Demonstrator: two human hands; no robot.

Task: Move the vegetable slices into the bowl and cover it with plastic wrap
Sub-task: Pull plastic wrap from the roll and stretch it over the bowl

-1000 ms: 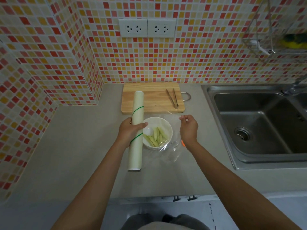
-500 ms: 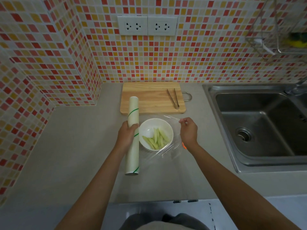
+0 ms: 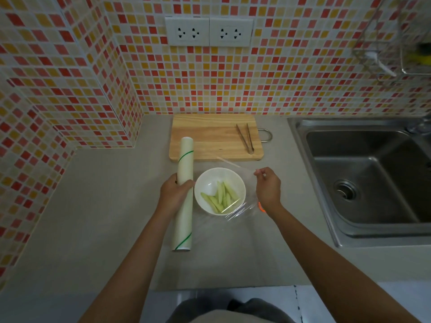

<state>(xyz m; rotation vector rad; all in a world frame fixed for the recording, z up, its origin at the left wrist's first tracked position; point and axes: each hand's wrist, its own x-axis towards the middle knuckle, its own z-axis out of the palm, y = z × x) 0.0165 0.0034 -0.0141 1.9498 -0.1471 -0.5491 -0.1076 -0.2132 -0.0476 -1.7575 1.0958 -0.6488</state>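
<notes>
A white bowl stands on the grey counter in front of the cutting board, with several pale green vegetable slices in it. My left hand grips a long white plastic wrap roll with green stripes, lying just left of the bowl. My right hand is right of the bowl and pinches the edge of a clear wrap sheet. The sheet stretches from the roll over the bowl's near side and crumples at the lower right rim.
A wooden cutting board lies behind the bowl with metal tongs on its right part. A steel sink fills the right side. Tiled walls close the back and left; a wire rack hangs upper right.
My left hand has shifted the roll a little to the left, away from the bowl. My right hand still pinches the wrap edge, and the sheet is stretched wider across the bowl.
</notes>
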